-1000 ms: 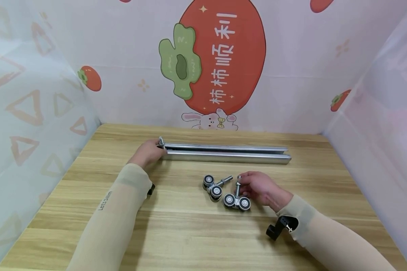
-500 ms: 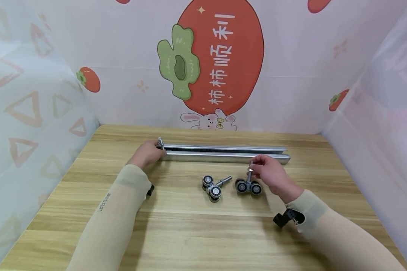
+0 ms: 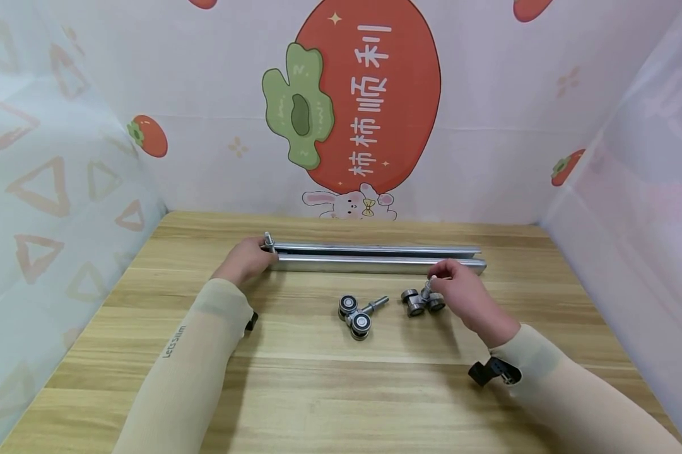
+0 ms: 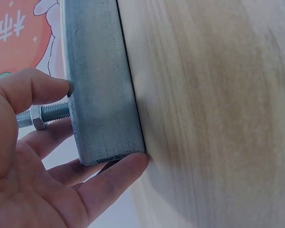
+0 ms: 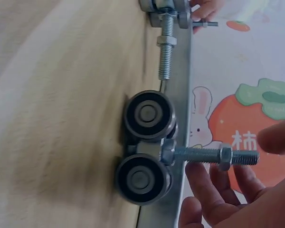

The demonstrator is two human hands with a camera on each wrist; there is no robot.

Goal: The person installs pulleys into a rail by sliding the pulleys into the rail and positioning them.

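A metal C-channel rail [image 3: 377, 265] lies across the far part of the table, its slot facing up. My left hand [image 3: 243, 260] grips its left end; the left wrist view shows the thumb on the upper edge and fingers round the end. A threaded bolt with a nut [image 4: 38, 118] sticks up from the slot there. My right hand [image 3: 465, 296] holds a roller trolley [image 3: 416, 301] by its bolt, just in front of the rail's right part. Its wheels [image 5: 149, 114] show plainly in the right wrist view. A second roller trolley [image 3: 354, 316] lies on its side, untouched.
The wooden table [image 3: 318, 397] is bounded by a printed back curtain [image 3: 216, 170] and pale side curtains [image 3: 630, 183]. Small black wrist cameras [image 3: 491, 372] hang under the sleeves.
My right hand has carried its roller trolley away from me and to the right, closer to the rail, and turned it. My left hand stays on the rail's end.
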